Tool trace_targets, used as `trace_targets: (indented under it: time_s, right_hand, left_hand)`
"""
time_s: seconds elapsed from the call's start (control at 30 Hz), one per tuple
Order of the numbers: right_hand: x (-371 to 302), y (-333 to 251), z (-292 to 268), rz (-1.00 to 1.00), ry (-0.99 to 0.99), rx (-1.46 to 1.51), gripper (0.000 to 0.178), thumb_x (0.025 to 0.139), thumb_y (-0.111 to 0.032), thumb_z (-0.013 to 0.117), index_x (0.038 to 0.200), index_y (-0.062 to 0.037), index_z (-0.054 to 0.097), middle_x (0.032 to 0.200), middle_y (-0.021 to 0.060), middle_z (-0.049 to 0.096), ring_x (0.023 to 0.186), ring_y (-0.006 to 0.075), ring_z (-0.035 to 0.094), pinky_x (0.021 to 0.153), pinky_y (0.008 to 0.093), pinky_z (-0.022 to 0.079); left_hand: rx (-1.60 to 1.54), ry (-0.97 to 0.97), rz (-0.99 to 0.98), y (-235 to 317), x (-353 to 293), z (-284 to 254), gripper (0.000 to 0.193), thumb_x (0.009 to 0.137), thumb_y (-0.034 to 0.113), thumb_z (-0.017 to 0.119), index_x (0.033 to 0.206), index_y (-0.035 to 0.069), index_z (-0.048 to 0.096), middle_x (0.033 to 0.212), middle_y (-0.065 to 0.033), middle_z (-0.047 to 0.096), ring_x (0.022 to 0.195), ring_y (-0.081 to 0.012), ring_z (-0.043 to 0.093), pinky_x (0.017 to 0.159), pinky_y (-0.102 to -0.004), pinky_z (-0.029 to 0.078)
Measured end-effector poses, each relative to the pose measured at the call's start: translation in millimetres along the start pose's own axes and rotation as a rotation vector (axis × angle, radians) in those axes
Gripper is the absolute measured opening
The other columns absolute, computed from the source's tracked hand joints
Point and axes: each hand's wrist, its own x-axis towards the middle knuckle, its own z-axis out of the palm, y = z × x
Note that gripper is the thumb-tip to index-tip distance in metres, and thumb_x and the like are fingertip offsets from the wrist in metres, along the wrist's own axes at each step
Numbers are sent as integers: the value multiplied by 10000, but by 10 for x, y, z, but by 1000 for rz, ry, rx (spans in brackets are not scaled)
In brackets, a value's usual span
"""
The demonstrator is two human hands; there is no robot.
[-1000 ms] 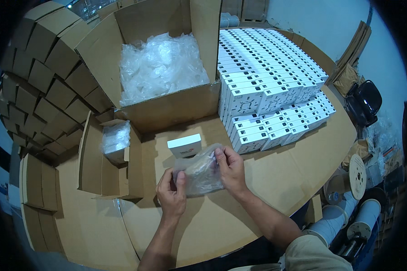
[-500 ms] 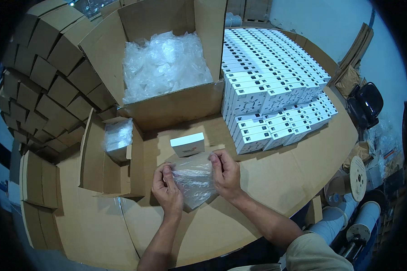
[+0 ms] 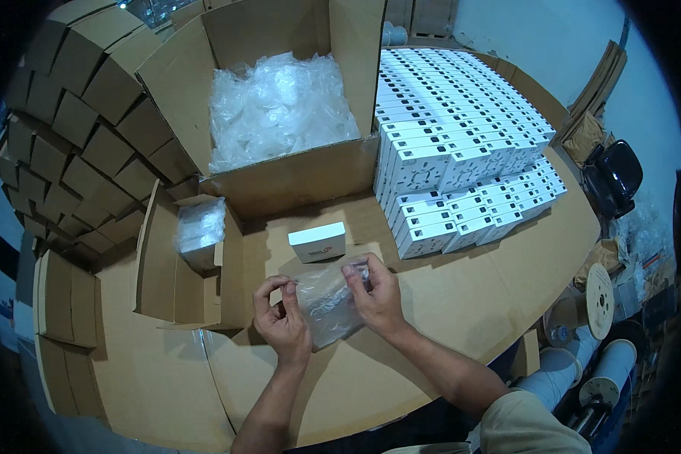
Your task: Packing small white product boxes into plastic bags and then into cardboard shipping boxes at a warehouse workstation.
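A clear plastic bag (image 3: 330, 312) hangs between my hands over the cardboard-covered table (image 3: 461, 318). My left hand (image 3: 286, 321) pinches its left upper edge between thumb and finger. On the other side, my right hand (image 3: 376, 296) grips the upper right edge, thumb on top. Just beyond the bag a small flat white box (image 3: 317, 244) stands on its long edge, touched by neither hand. To the left is an open cardboard carton (image 3: 153, 261) with plastic-wrapped items (image 3: 201, 227) at its far end.
A large open carton (image 3: 303, 180) full of crumpled clear bags (image 3: 280, 110) stands behind. Tall rows of white boxes (image 3: 465, 121) fill the back right. Brown cartons (image 3: 91, 144) are piled at left. Spools (image 3: 599, 301) and film rolls lie beyond the table's right edge.
My right hand has shifted slightly left, bringing the bag's edges closer together. The bag looks narrower between my hands. The whole view has moved slightly.
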Motion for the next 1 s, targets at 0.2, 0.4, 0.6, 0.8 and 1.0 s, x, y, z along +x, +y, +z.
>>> trace_targets:
  time_s: [0.2,0.4,0.6,0.8,1.0]
  right_hand:
    - [28,12,-21,-41,143,-48,271,1038,-214,571,890,11,605,660,104,597,579,125,552,541,333,448]
    - [90,34,-54,-131,236,-55,248,1051,-206,530,925,4,568,656,132,572,556,196,567,541,352,446]
    - [9,13,27,-77,148,-104,215,1046,-199,534,971,3,549,706,183,622,616,248,668,549,383,491]
    - [113,27,-52,-146,196,-62,217,1046,-202,567,953,-6,568,616,28,544,572,62,497,492,279,403]
    - [76,-7,-39,-166,184,-47,213,1034,-187,591,928,-4,574,629,38,574,547,50,481,502,254,405]
  left_hand:
    - [-60,53,-83,-40,54,-17,211,1035,172,584,1150,-4,561,1079,-74,613,994,-130,585,818,-248,495]
    - [30,-193,-244,0,-94,-24,220,1051,219,561,1043,1,588,903,-36,628,797,-87,562,670,-246,461]
    - [153,-174,-237,40,-66,70,286,1054,240,560,893,7,598,657,-20,558,611,-62,476,540,-262,400]
    - [175,-160,-129,-57,-36,-14,290,1053,251,563,892,11,584,636,-21,545,598,-62,475,534,-276,397]
    - [-169,-36,-251,114,33,64,203,998,211,662,971,11,643,779,3,650,710,-68,577,661,-246,487]
